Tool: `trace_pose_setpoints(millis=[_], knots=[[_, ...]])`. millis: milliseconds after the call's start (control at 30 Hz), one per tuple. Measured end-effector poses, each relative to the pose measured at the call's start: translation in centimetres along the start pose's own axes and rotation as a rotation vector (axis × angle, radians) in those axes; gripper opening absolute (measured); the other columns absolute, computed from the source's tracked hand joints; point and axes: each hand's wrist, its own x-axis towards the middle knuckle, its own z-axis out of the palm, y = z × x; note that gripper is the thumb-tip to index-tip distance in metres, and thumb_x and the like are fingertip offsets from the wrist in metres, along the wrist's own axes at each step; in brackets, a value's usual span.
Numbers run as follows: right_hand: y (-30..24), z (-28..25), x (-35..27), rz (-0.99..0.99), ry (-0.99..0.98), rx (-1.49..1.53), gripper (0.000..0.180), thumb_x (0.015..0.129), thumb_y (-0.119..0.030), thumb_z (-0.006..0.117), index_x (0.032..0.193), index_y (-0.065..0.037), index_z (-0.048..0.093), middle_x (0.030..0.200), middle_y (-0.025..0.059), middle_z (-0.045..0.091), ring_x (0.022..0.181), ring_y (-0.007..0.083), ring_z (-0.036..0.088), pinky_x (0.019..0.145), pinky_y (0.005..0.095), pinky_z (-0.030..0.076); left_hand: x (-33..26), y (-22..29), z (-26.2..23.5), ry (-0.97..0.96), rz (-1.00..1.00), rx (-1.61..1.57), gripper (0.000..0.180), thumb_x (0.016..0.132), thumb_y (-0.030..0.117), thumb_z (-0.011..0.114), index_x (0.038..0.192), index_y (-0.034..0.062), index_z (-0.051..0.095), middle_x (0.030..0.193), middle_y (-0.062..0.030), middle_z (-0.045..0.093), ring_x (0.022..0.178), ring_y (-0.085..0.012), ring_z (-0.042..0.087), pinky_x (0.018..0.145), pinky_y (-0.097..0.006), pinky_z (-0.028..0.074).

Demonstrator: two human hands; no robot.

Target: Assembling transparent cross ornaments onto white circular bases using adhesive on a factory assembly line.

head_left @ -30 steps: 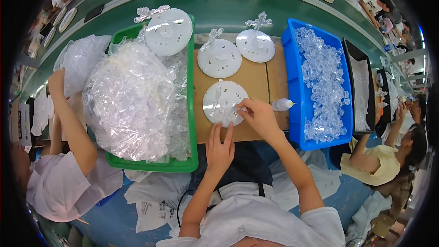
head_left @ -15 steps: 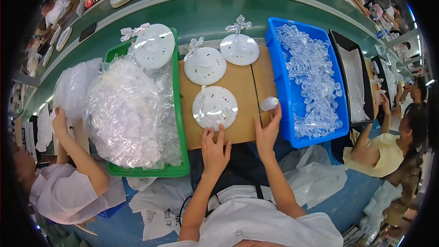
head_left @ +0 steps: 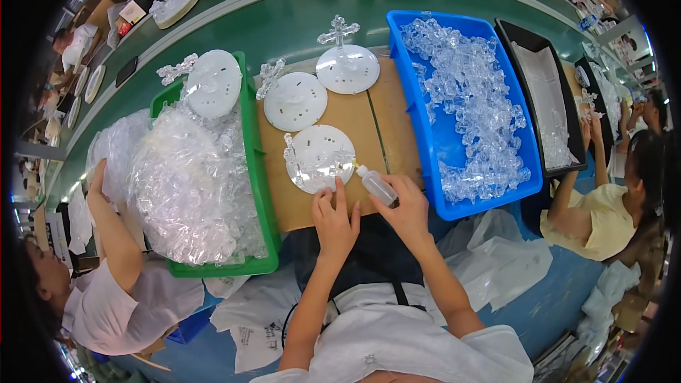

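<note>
My right hand (head_left: 407, 214) grips a small translucent squeeze bottle (head_left: 379, 186). The bottle is tilted, its thin tip at the right edge of a round white disc (head_left: 312, 143). My left hand (head_left: 335, 225) has its fingers apart, the index fingertip on the disc's near edge. A clear cross-shaped plastic piece stands at the disc's left side. Behind it are two more white discs, a left one (head_left: 284, 108) and a right one (head_left: 352, 76), each with a clear plastic cross; the right one's cross (head_left: 338, 29) rises at its far edge. All three lie on a brown board (head_left: 284, 207).
Left of the board is a green bin (head_left: 267, 223) heaped with bagged clear pieces, another white disc (head_left: 215, 86) on top. A blue bin (head_left: 454, 163) of clear plastic parts stands to the right, beside a black tray (head_left: 543, 74). Co-workers sit at both sides.
My right hand has picked up the squeeze bottle from the board and tilted its tip left to the near disc. My left hand stays at that disc's near edge. The view has shifted somewhat.
</note>
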Motion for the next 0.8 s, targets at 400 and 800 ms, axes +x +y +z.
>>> trace_pose_setpoints(millis=[400, 800], knots=[[-0.2, 0.2, -0.1, 0.002, -0.031, 0.043, 0.034, 0.069, -0.016, 0.074, 0.099, -0.005, 0.064, 0.085, 0.011, 0.06, 0.074, 0.0277, 0.062, 0.061, 0.0327, 0.049, 0.0, -0.3, -0.2, -0.038, 0.031, 0.031, 0.062, 0.082, 0.021, 0.063, 0.134, -0.0023, 0.04, 0.108, -0.0245, 0.047, 0.107, -0.0393, 0.042, 0.095, -0.046, 0.036], [-0.4, -0.7, -1.0, 0.099, -0.167, 0.132, 0.036, 0.071, -0.023, 0.073, 0.1, -0.007, 0.062, 0.087, 0.0112, 0.06, 0.078, 0.0309, 0.061, 0.065, 0.0372, 0.05, 0.1, 0.1, 0.0, -0.045, 0.012, 0.027, 0.064, 0.081, 0.021, 0.063, 0.135, -0.004, 0.039, 0.11, -0.0261, 0.047, 0.105, -0.0411, 0.042, 0.098, -0.048, 0.034]])
